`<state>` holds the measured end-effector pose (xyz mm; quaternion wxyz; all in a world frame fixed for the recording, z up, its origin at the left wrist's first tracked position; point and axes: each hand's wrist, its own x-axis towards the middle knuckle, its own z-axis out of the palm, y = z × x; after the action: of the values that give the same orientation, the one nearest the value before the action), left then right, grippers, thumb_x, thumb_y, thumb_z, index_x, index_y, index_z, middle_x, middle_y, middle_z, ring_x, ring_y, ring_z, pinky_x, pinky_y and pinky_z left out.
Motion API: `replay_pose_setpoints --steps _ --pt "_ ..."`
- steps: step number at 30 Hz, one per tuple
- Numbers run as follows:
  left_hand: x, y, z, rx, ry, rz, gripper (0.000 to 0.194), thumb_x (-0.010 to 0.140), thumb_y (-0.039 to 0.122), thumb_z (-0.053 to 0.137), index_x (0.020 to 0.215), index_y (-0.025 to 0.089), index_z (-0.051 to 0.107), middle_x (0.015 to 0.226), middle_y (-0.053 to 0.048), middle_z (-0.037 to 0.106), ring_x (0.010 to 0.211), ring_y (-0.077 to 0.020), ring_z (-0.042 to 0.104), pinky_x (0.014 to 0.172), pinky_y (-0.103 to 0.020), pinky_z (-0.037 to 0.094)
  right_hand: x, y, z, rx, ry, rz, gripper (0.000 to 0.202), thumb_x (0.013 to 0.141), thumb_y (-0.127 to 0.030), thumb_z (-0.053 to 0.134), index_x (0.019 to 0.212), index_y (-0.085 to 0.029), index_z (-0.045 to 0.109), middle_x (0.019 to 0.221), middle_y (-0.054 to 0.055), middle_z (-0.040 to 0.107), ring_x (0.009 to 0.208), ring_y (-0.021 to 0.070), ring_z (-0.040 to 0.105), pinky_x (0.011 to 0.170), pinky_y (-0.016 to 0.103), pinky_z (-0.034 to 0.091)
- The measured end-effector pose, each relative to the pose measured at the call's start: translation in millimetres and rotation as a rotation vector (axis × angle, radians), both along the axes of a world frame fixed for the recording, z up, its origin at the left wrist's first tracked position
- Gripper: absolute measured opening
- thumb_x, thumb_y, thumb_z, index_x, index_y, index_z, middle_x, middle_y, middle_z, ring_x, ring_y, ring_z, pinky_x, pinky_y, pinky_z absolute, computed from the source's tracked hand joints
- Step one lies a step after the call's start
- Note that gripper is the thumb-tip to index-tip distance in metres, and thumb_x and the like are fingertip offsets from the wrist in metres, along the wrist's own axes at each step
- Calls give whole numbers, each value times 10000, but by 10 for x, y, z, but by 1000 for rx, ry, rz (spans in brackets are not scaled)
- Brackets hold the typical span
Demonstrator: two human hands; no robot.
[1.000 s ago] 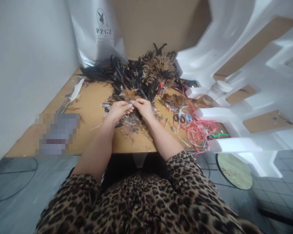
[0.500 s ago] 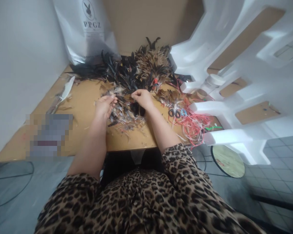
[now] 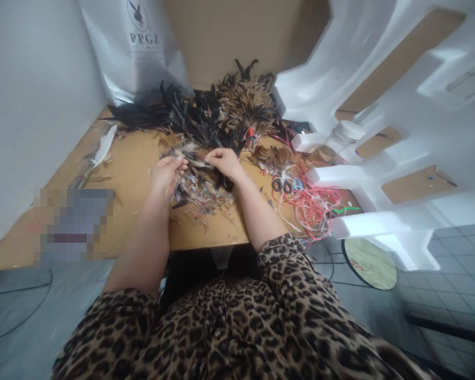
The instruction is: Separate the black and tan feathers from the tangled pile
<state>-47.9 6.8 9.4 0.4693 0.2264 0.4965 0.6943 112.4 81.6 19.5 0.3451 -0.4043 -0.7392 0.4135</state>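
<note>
My left hand (image 3: 169, 173) is closed in a pinch on a brown feather (image 3: 188, 150) with a pale, fluffy base. To its right, my right hand (image 3: 225, 162) pinches with thumb and forefinger at the other end of what looks like the same feather; its tip is partly hidden by the fingers. Beneath both hands lies a loose heap of small grey and brown feathers (image 3: 200, 192). Just beyond them spread black feathers (image 3: 186, 113) and a thick brown bunch of feathers (image 3: 245, 103).
Scissors (image 3: 282, 184) lie right of my hands beside tangled pink string (image 3: 314, 211). A white feather (image 3: 105, 145) rests at the table's left. Behind stands a silvery bag (image 3: 142, 63). White moulded foam (image 3: 364, 224) overhangs the right side. A blurred-out flat object (image 3: 77, 221) is at front left.
My right hand has shifted slightly left, nearer my left hand. The left hand stays pinched in nearly the same place. The view has turned a little.
</note>
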Motion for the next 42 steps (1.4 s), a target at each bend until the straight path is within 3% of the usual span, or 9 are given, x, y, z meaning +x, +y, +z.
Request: replay_pose_setpoints --steps 3,7,12,16,21,29,33,37,42 --pt "4 3 0 11 0 -16 87 727 144 663 655 119 622 618 -20 640 490 -34 542 445 -115 401 92 37 59 -255 286 -52 282 681 -424 658 771 -157 655 580 -26 574 496 65 440 485 192 368" --pt "20 -12 -5 29 9 -62 72 713 154 683 675 125 630 648 -30 658 507 -43 562 452 -117 416 118 39 68 -399 410 -45 294 645 -432 695 748 -162 638 572 -31 566 465 49 410 421 169 303" --pt "42 -38 -38 -9 -62 -214 84 694 139 700 696 100 626 739 -82 690 538 -61 595 448 -124 433 3 -4 -29 -373 436 -55 277 656 -422 686 764 -169 654 673 -24 635 506 56 453 446 178 346" --pt "46 -33 -44 -78 -143 -280 62 715 97 676 706 102 615 701 -71 670 592 -88 630 456 -122 446 -15 -99 11 -312 406 129 272 673 -423 678 769 -170 657 750 -13 677 550 58 494 478 174 371" --pt "-5 -9 5 -62 -134 -141 128 779 73 604 658 110 585 529 -2 577 483 -42 548 422 -110 386 0 -158 61 -276 271 316 245 677 -379 676 752 -147 646 720 15 680 541 57 507 458 162 341" --pt "-216 -27 126 67 -28 123 211 819 84 568 619 130 516 466 35 544 445 -32 476 406 -136 321 9 131 -256 27 109 -130 159 738 -267 568 765 -134 651 699 3 647 623 95 551 644 224 439" --pt "-324 -17 110 72 -13 161 220 819 101 557 612 138 493 451 42 533 434 -32 466 399 -139 295 29 78 -231 227 -147 -173 182 758 -238 541 860 -164 672 855 17 658 780 132 580 765 260 446" --pt "-369 27 58 -17 234 347 163 750 117 608 602 120 541 491 32 566 368 -33 414 382 -166 303 5 -65 -99 373 -441 -145 236 785 -255 531 969 -215 674 983 42 630 931 186 564 849 312 435" --pt "-287 53 78 10 328 454 103 713 107 621 615 106 588 525 39 561 452 -40 473 489 -172 397 -66 -107 -65 411 -691 -143 262 804 -257 498 990 -203 674 1017 93 632 963 240 563 837 362 439"
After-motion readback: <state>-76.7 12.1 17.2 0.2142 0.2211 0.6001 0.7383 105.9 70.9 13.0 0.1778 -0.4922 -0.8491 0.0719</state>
